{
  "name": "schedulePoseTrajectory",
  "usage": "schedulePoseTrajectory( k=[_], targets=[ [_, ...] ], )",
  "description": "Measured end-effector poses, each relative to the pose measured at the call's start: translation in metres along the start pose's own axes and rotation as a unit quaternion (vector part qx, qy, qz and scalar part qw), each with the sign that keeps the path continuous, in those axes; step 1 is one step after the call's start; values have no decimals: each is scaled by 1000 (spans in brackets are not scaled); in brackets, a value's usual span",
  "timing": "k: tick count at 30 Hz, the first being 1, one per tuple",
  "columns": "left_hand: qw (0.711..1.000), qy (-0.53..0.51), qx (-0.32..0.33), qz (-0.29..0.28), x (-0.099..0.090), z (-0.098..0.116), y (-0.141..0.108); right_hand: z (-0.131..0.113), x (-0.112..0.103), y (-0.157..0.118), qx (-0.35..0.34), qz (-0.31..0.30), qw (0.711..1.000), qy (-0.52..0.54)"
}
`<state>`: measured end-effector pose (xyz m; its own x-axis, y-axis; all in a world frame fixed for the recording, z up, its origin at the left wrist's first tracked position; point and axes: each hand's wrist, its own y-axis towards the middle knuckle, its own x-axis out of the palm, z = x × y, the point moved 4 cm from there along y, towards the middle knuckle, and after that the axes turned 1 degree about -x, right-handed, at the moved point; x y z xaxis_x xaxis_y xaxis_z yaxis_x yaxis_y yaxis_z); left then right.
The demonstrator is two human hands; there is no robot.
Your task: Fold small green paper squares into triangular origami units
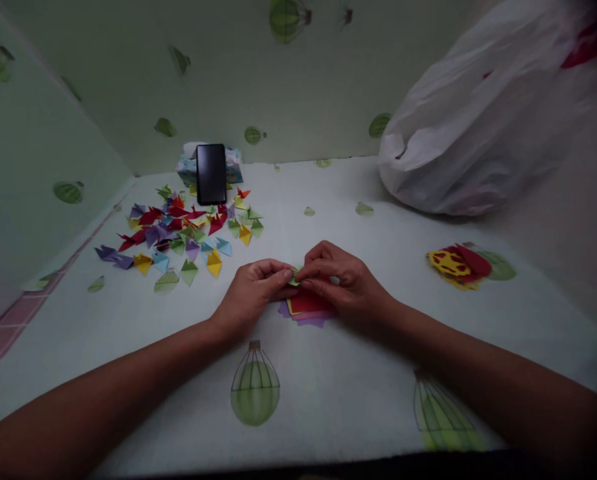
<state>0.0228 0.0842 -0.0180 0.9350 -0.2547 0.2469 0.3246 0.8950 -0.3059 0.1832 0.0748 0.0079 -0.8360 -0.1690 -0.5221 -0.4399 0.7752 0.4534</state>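
Between my two hands is a small piece of light green folded paper [294, 277], mostly covered by the fingers. My left hand [253, 290] pinches it from the left with thumb and fingers. From the right, my right hand [341, 280] pinches its other side. Just beneath the hands lies a stack of coloured paper sheets [311, 305], red on top with yellow, pink and purple edges showing. To the left on the table spreads a pile of folded paper cranes [178, 230] in red, purple, green, yellow, orange and blue.
A black phone [211, 175] leans on a tissue box [234, 165] behind the cranes. At the back right bulges a big white plastic bag [468, 133]. Red and yellow cut-out pieces [458, 263] lie to the right. Walls and table [328, 413] carry a balloon print.
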Motion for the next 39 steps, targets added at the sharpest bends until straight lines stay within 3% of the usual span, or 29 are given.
schedulePoseTrajectory(
  k=[21, 32, 39],
  targets=[
    [998, 47, 43, -17, 6, 6, -8, -10, 1, -2, 6, 45, 997, -62],
    [998, 36, 51, -15, 7, 3, -7, -1, 3, -5, 126, 64, 990, 28],
    [998, 37, 44, -12, 7, 3, -7, -2, 5, -4, 124, 63, 990, 30]
  ],
)
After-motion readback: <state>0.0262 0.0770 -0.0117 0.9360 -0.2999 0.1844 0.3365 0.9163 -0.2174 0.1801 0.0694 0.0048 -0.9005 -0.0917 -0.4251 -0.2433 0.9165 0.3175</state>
